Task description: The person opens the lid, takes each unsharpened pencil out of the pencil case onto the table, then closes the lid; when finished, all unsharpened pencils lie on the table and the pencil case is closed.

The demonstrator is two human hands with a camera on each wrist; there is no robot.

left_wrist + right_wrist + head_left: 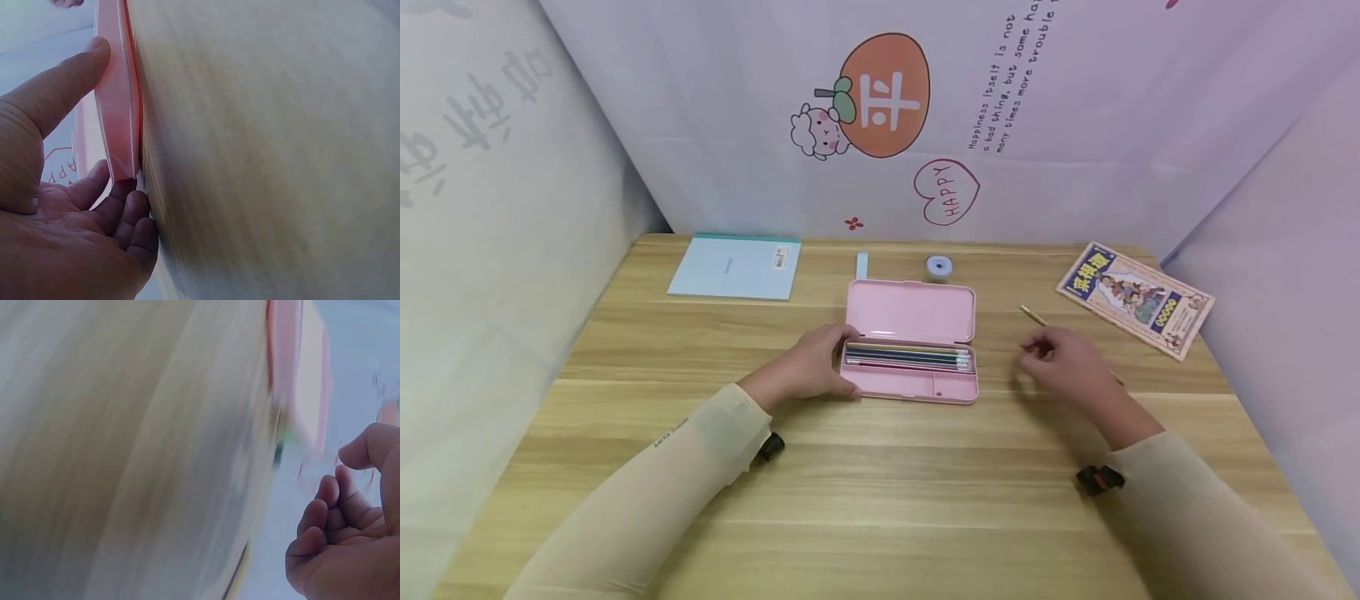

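Observation:
An open pink pencil case (910, 379) lies at the table's middle, its lid (910, 312) folded back and several pencils (910, 357) lined up in the tray. My left hand (842, 367) grips the case's left end. In the left wrist view the thumb (69, 81) lies along one side of the pink case (119, 106) and the fingers (128, 215) curl at the other. My right hand (1030, 350) hovers right of the case, fingers loosely curled and empty (328, 487). A loose yellow pencil (1033, 317) lies on the table partly behind that hand.
A pale blue notebook (733, 267) lies at the back left and a picture booklet (1135, 298) at the back right. A small round blue item (938, 267) and a thin pale strip (862, 265) sit behind the case. Printed walls enclose the wooden table (880, 500) on three sides.

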